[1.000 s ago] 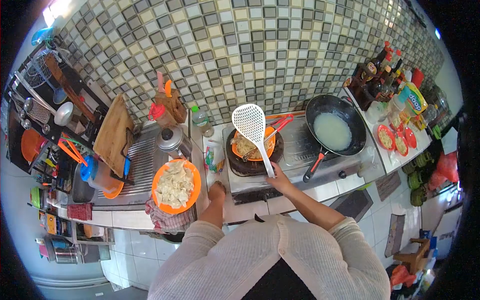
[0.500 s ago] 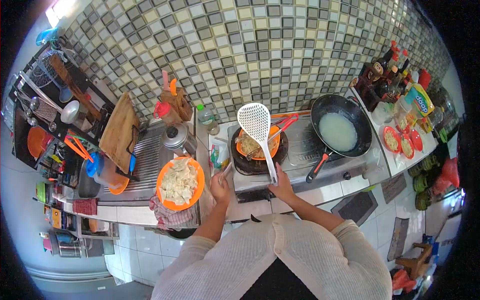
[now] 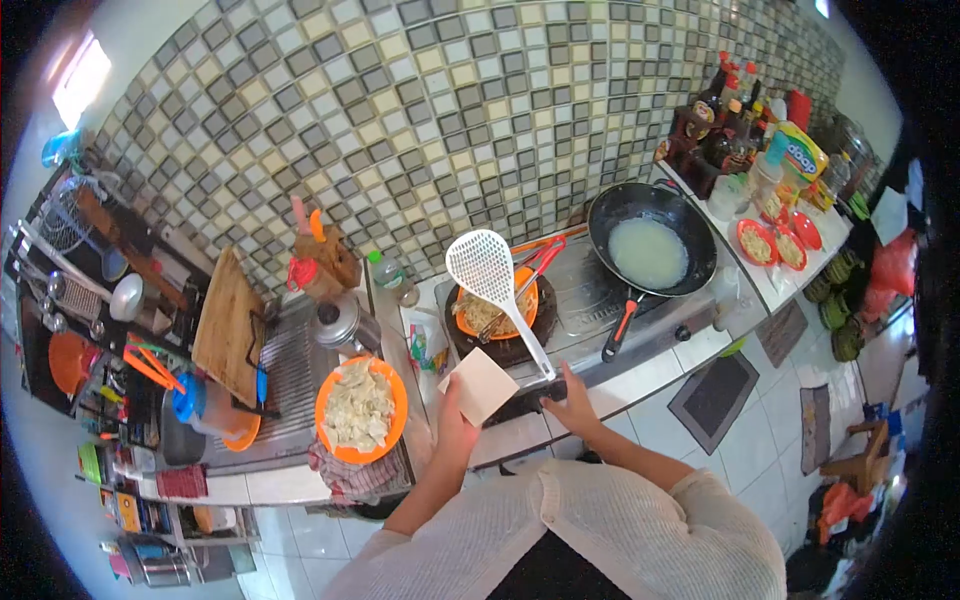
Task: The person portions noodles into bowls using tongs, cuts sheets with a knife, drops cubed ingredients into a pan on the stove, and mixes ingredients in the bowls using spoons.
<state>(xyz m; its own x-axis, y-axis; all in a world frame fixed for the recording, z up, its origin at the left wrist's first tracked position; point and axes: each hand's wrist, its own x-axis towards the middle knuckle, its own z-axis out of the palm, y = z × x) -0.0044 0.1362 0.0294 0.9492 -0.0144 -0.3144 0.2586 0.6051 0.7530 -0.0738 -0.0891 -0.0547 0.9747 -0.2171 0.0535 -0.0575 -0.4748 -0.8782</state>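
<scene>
In my left hand (image 3: 456, 420) is a flat, pale beige square piece (image 3: 480, 387), held by its edge with its broad face up; its material is unclear. At the stove's front panel, the fingers of my right hand (image 3: 573, 402) close around a dark stove knob (image 3: 556, 390), largely covered. Just above that hand ends the handle of a white slotted skimmer (image 3: 484, 268). The skimmer rests across an orange bowl (image 3: 530, 300) of pale, shredded-looking food on the left burner. Red-handled tongs (image 3: 545, 256) also lie over this bowl.
A black wok (image 3: 705, 245) with cloudy liquid sits on the right burner, its handle pointing toward me. On the left, an orange plate (image 3: 398, 420) of dumpling-like pieces stands near the counter edge, beside a metal pot (image 3: 340, 328). Sauce bottles (image 3: 705, 110) and small red plates (image 3: 806, 231) are at right.
My left hand has turned and raised the beige square, which was edge-on and now shows its face. My right hand stays near the stove front. The head view has shifted and tilted.
</scene>
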